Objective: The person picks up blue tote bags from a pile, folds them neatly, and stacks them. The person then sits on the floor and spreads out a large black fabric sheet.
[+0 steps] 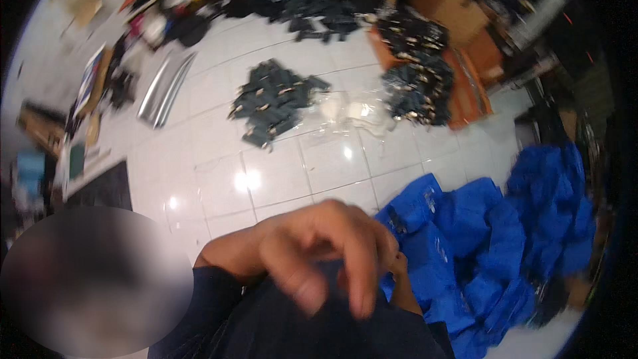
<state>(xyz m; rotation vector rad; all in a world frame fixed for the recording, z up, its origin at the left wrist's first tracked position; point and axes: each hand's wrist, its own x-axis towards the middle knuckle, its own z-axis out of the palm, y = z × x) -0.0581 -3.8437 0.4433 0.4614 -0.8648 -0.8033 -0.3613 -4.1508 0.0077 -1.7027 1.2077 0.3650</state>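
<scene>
A glossy floor of white square ceramic tiles [206, 159], crossed by thin, straight grout lines, spreads through the centre and up towards twelve o'clock. Bright white lamp reflections [247, 181] shine on it, the largest just off centre at about half past eight, a smaller one near centre towards three. A pale grey, stained, wall-like surface [36, 60] rises at ten o'clock; towards two, the room's edge turns dim.

The left hand [342, 223] is hanging loosely curled, its blurred fingers [361, 276] pointing downward, apart; the left forearm [229, 250] is lying to their left. Just right of those fingers, the right hand [399, 264] is showing, mostly hidden.
</scene>
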